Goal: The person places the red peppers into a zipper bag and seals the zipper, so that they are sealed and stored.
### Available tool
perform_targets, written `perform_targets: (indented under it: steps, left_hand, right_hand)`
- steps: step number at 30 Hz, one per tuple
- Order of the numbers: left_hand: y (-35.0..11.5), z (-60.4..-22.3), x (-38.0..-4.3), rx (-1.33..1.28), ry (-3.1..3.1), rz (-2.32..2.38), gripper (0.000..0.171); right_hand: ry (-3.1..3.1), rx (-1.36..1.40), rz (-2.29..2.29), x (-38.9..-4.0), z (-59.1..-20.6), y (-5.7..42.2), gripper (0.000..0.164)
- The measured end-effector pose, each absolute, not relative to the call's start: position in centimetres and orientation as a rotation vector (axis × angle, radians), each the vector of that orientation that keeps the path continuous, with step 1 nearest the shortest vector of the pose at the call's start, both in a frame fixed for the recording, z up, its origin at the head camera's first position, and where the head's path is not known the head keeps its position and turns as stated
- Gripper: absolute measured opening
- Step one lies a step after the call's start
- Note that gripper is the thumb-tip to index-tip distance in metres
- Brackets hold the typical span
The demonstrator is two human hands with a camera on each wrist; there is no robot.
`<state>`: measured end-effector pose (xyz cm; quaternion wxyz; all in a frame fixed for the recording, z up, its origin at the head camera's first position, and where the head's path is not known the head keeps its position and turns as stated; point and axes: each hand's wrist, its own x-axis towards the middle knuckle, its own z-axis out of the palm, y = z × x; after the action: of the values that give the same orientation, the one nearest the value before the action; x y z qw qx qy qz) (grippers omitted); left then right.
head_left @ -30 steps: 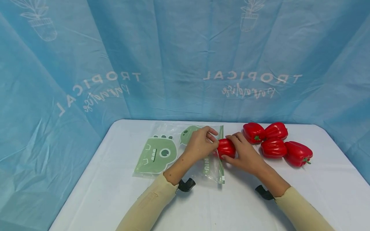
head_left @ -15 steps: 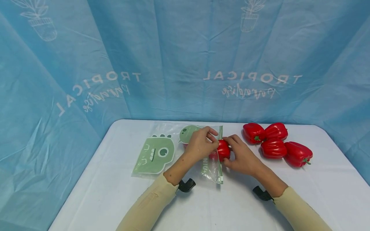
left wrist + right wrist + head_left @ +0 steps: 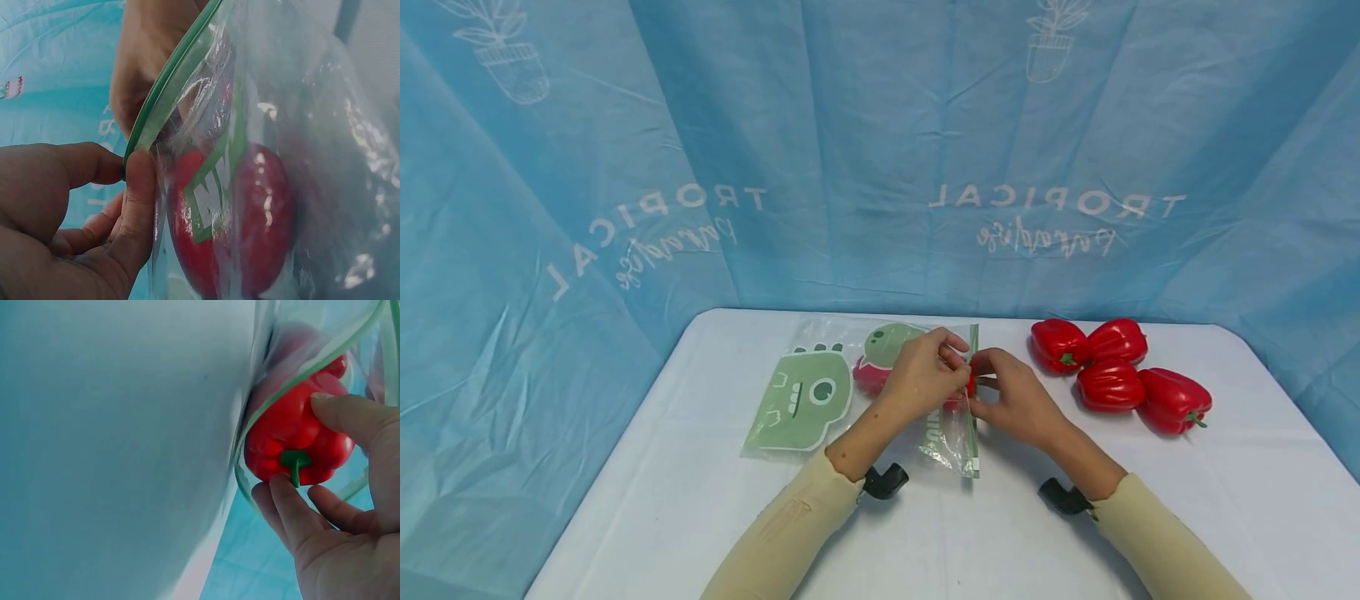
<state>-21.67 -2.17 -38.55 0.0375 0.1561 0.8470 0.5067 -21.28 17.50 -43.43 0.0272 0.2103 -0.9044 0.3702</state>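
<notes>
A clear zip bag with green cartoon monsters lies on the table, its green-edged mouth facing right. My left hand pinches the rim of that mouth between thumb and index finger, holding it up. At the opening, my right hand grips a red bell pepper with a green stem, thumb on one side and fingertips by the stem end. Most of this pepper is inside the rim, which loops round it in the right wrist view. Deeper in the bag, more red shows through the plastic beside the green print.
Several red bell peppers sit grouped at the back right of the white table. A blue printed curtain hangs behind the table and along its sides. Each wrist carries a black camera mount.
My right hand has moved left, taking the bell pepper from the bag's mouth further inside. The red shape within the bag has shifted left. My left hand stays at the rim.
</notes>
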Motion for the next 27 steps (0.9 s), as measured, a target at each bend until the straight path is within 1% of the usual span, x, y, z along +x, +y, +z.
perform_targets:
  steps: [15,18,22,27]
  left_hand:
    - [-2.2,-38.5,-21.6,0.480,2.637,1.552,0.025]
    - [-2.2,-38.5,-21.7,0.479,2.655,1.545,0.025]
    - [-2.2,-38.5,-21.7,0.483,2.663,1.548,0.025]
    - [-2.2,-38.6,-21.8,0.476,2.632,1.571,0.025]
  right_hand:
    - [-2.792,0.563,1.197,-22.9,-44.2,15.5,0.053]
    - [-2.796,0.564,1.223,-23.1,-44.3,15.3,0.053]
    - [-2.797,0.576,1.244,-23.1,-44.4,15.1,0.059]
    - [-2.807,0.586,1.238,-22.7,-44.3,15.4,0.059]
